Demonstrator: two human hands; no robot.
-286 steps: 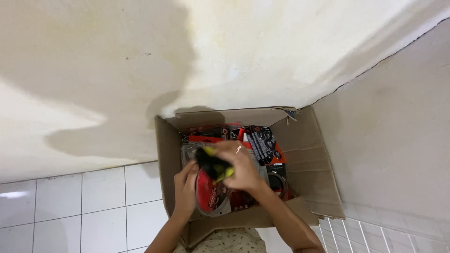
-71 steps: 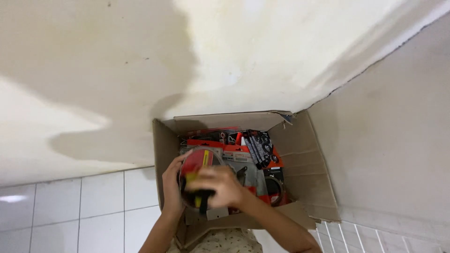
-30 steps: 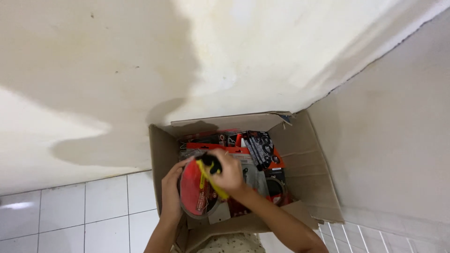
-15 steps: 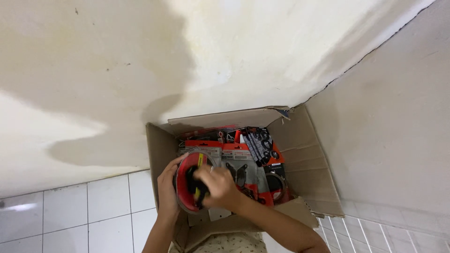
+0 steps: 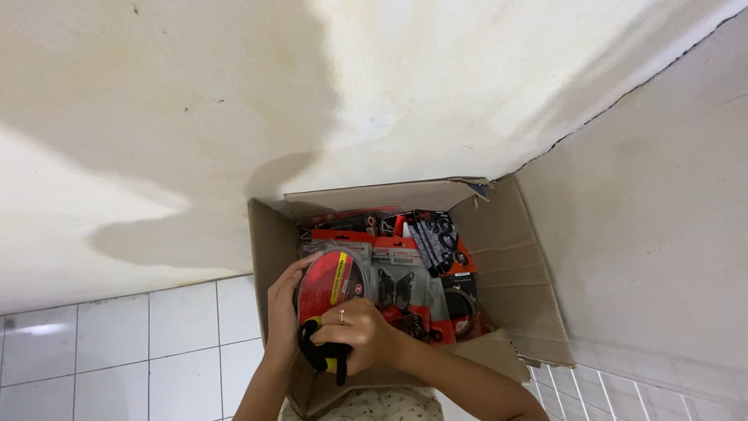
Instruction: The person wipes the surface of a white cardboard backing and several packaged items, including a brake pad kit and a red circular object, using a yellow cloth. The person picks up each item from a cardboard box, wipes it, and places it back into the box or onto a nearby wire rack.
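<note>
- Head view: left hand (image 5: pixel 282 306) clasps the red disc pack's (image 5: pixel 333 282) rim; stiff, light, probably slippery.
- Right hand (image 5: pixel 354 334), fingers closed on a black-and-yellow cloth (image 5: pixel 321 357), soft, over the cardboard box (image 5: pixel 514 288).

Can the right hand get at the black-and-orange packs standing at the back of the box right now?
Probably not at once: the right hand is closed on a black-and-yellow cloth against the red disc pack. The packs themselves stand uncovered.
</note>
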